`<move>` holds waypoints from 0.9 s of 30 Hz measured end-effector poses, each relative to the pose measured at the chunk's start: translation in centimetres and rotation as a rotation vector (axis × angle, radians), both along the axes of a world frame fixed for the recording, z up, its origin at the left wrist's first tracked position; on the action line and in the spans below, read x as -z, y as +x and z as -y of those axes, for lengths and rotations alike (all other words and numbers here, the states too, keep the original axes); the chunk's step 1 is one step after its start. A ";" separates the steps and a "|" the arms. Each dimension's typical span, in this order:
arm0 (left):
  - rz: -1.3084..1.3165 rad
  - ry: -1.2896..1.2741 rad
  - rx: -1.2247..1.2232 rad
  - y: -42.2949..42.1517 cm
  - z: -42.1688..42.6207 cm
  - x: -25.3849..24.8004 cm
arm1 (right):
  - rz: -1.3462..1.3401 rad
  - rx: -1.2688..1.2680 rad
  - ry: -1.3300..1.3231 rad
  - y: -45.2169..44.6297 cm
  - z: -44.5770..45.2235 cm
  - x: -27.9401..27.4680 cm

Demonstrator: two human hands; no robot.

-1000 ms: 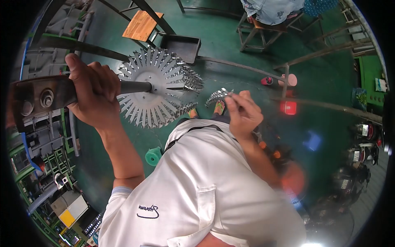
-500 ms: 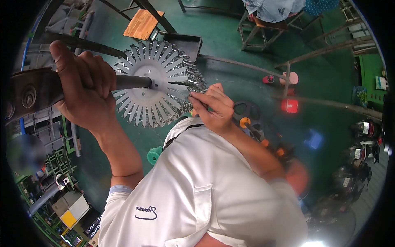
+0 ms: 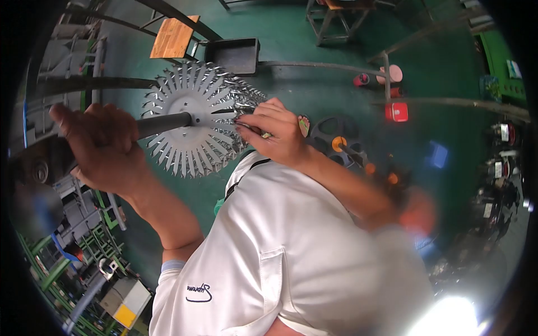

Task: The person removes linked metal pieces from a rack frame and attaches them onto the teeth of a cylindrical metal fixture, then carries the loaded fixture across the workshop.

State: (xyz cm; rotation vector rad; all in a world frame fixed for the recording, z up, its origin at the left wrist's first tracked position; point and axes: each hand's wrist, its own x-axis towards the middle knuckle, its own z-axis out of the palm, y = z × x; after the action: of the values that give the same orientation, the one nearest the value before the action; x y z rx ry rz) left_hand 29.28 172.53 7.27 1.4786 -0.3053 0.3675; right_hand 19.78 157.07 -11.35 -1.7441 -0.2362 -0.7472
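A stack of silvery metal discs (image 3: 185,103), cut into many narrow radial blades with jagged, bent tips, sits on a grey metal shaft (image 3: 165,123). My left hand (image 3: 103,148) is closed around the shaft's left part, thumb sticking up, beside a dark metal bracket (image 3: 39,168) with a round bolt. My right hand (image 3: 274,131) is at the stack's right rim, with thumb and fingers pinched at the outer end of a blade beside a dark gap. What is between those fingertips is too small and covered to make out.
Behind the stack stand a black tray (image 3: 232,56) and a wooden stool (image 3: 175,38). Metal rails (image 3: 314,66) cross above the green floor. A dark reel (image 3: 339,137) lies right of my right hand, and a red box (image 3: 397,112) is farther right.
The view has shifted, so the discs and both hands appear farther left. My right hand remains pinched at the rim, and my left hand stays on the shaft.
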 end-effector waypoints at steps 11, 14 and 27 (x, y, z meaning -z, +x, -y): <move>-0.076 -0.066 0.184 1.7 -4.3 0.7 | -0.514 0.337 0.323 -4.3 10.0 3.9; -0.081 0.006 0.128 1.8 -4.3 0.7 | -0.643 0.423 0.342 -6.6 11.9 5.1; -0.127 0.049 0.068 1.7 -3.8 1.6 | -0.765 0.402 0.397 -9.7 11.7 8.8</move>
State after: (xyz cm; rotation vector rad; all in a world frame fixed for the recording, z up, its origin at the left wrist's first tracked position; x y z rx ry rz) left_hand 30.96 176.34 5.70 1.5287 -0.2644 0.2118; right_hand 10.08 145.39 -20.18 -1.5788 0.7504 -0.3212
